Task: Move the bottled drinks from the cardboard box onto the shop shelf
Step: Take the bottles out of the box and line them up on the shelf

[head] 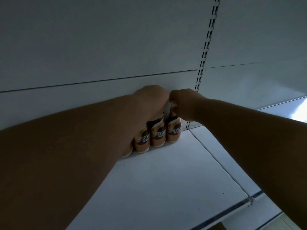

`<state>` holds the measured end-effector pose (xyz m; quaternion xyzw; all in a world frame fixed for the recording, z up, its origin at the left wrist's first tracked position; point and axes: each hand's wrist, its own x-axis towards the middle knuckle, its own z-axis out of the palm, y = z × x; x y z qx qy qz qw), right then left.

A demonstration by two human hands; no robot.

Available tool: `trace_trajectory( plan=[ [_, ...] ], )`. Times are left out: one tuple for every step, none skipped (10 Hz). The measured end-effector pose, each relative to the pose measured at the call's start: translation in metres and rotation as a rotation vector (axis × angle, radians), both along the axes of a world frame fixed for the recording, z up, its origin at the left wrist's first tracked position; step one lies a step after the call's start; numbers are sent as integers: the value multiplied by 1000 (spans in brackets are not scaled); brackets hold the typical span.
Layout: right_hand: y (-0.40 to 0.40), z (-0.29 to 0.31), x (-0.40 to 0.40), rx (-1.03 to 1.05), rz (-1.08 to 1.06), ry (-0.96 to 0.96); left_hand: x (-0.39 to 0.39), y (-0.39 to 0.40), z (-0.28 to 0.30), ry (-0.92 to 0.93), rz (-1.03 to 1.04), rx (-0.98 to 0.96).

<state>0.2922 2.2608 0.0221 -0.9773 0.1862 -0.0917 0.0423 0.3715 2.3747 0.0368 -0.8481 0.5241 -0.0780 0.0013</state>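
Several brown-and-tan Nescafe bottles [157, 136] stand in a row at the back of the white shop shelf [166, 180], against the rear panel. My left hand [151, 98] is wrapped over the tops of the left bottles, its forearm hiding part of the row. My right hand [184, 103] grips the white cap and neck of the rightmost bottle [174, 131], which rests on the shelf. The cardboard box shows only as a brown corner [216, 227] at the bottom edge.
A slotted upright rail [204, 63] runs up the back panel just right of the bottles. A seam divides this shelf from the neighbouring shelf board [232, 163] on the right. The shelf's front edge carries a price strip [240, 205].
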Motion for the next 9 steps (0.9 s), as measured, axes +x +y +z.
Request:
trace_trajectory(
  plan=[
    [-1, -2, 2, 10, -10, -6, 0, 0, -3, -14, -4, -41],
    [-3, -4, 6, 6, -8, -15, 3, 0, -5, -38, -25, -57],
    [-5, -5, 8, -4, -8, -29, 4, 2, -6, -82, -42, -70],
    [-6, -5, 7, -9, -2, -36, 5, 1, -9, -94, -37, -95],
    [-3, -4, 9, -3, 8, -48, 5, -3, -10, -82, -27, -77],
    [0, -3, 8, -3, -7, -60, 5, -4, -11, -80, 3, -78],
    [7, -1, 0, 35, -45, -68, -1, 2, -14, -65, 36, -126],
    [14, 2, -10, 76, -105, -95, -10, 15, -16, -151, 5, -231],
    [29, 5, -24, 36, -114, -159, -23, 40, -20, -168, -37, -350]
  ],
)
